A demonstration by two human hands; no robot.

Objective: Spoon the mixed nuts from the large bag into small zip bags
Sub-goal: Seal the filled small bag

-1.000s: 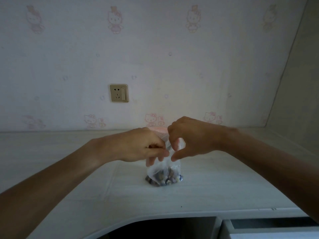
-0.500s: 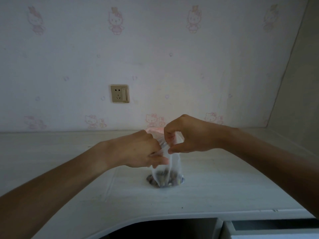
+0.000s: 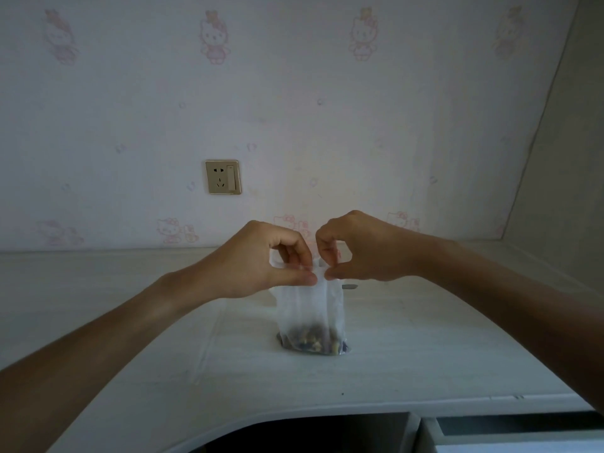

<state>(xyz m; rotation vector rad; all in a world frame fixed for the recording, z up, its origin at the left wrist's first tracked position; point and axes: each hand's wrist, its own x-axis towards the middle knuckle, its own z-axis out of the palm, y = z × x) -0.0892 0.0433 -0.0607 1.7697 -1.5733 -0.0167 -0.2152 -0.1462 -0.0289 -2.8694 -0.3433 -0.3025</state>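
Standing upright on the desk [image 3: 163, 338] at the centre of the view, the zip bag [image 3: 312, 308] holds a shallow layer of nuts [image 3: 310, 343] at its bottom. Its top has risen since a second ago: then the film sagged and bunched low under the hands, now it is drawn up tall and fairly flat. The left hand [image 3: 261, 266] pinches the top edge between thumb and curled fingers, and the right hand [image 3: 359, 250], just beside it at 3 o'clock, pinches the same edge, fingertips nearly meeting. This reads as the seal being pressed shut, so the bag is probably filled and near done; whether the strip is fully closed cannot be told. A socket [image 3: 223, 177] sits on the wall at 11 o'clock. No spoon or large bag is in view.
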